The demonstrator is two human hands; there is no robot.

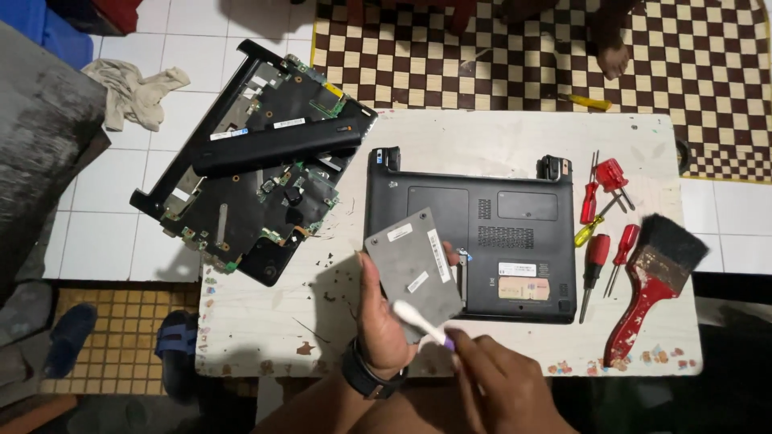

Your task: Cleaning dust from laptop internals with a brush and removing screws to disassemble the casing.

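Note:
My left hand [379, 321] holds a grey flat rectangular drive [412, 261] with white stickers, tilted above the table's near edge. My right hand [497, 378] grips a white toothbrush [418, 320] with a purple handle part; its head rests against the lower edge of the drive. Just behind lies a black laptop bottom case [470, 229], underside up, with vents and hinges at its far corners.
An opened laptop chassis with exposed circuit board [257, 197] and a long black battery [277, 145] overhangs the white table [498, 137] at left. Several red screwdrivers [599, 241] and a red-handled paintbrush [647, 285] lie at right. A rag [137, 92], checkered mat [700, 80].

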